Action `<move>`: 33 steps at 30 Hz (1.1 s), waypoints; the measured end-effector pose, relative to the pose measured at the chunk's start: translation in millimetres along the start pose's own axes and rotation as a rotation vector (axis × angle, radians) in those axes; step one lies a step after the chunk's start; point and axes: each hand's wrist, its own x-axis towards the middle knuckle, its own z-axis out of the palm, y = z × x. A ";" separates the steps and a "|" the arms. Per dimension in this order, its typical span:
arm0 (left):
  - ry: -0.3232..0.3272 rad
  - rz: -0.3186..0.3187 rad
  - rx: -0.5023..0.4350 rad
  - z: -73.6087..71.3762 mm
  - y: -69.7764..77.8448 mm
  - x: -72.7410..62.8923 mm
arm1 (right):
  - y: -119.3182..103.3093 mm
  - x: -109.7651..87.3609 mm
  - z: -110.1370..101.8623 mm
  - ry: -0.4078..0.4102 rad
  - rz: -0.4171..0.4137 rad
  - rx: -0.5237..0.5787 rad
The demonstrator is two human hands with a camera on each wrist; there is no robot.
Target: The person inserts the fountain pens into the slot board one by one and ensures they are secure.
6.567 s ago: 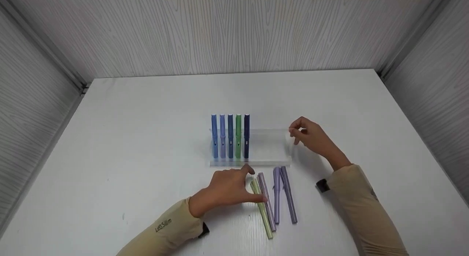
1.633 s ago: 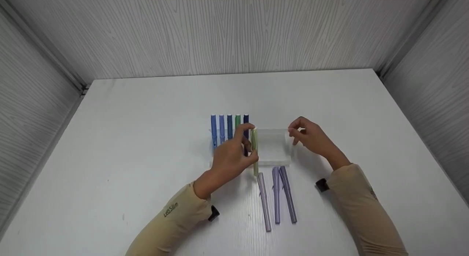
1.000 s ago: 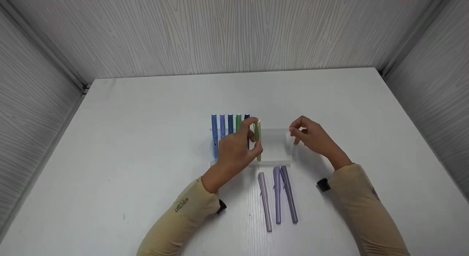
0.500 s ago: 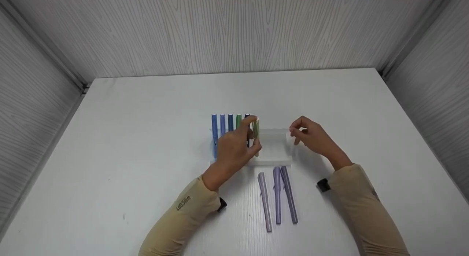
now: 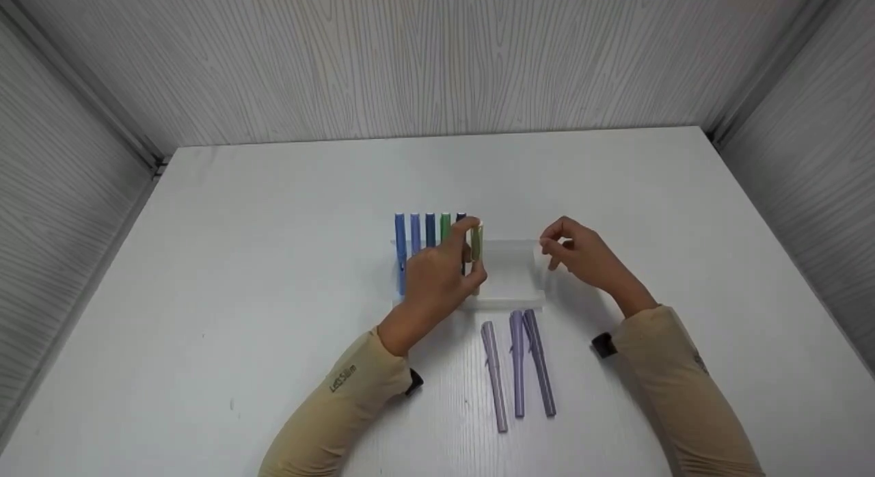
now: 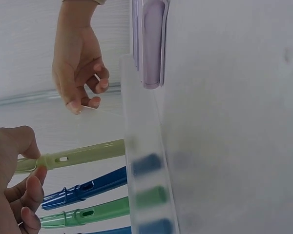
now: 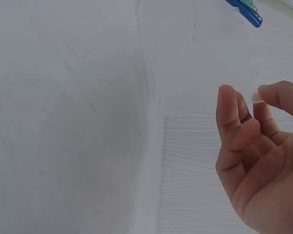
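My left hand [image 5: 437, 279] pinches a yellow-green pen [image 5: 476, 242] between thumb and fingers, with a fingertip at its top end. The pen leans in the clear pen rack [image 5: 509, 304], its lower end at the front ledge in the left wrist view, right beside a navy pen [image 6: 88, 187]. Further left in the rack stand a green pen [image 6: 97, 214] and several blue ones, partly hidden behind the hand. At the rack's right end, my right hand [image 5: 577, 255] holds the clear end edge between thumb and curled fingers.
Three purple pens lie on the white table [image 5: 273, 258] in front of the rack: a pinkish one [image 5: 495, 381], a lilac one [image 5: 517, 368] and a darker one [image 5: 540, 368]. Pale wood-grain panels [image 5: 437, 60] enclose the back and sides.
The left hand has picked the yellow-green pen off the table, raised it upright and brought it into the rack beside the navy pen. Lately it shifted slightly left. The right hand has stayed put.
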 end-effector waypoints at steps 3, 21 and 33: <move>-0.013 -0.004 0.002 0.2 -0.3 -0.3 | -0.1 0.5 0.1 -0.001 0.000 -0.002; -0.148 -0.088 -0.003 -0.6 0.9 1.8 | 0.9 1.2 0.4 0.004 0.001 -0.012; -0.195 -0.114 0.007 0.2 2.5 7.8 | 3.9 0.6 1.0 0.009 -0.035 -0.009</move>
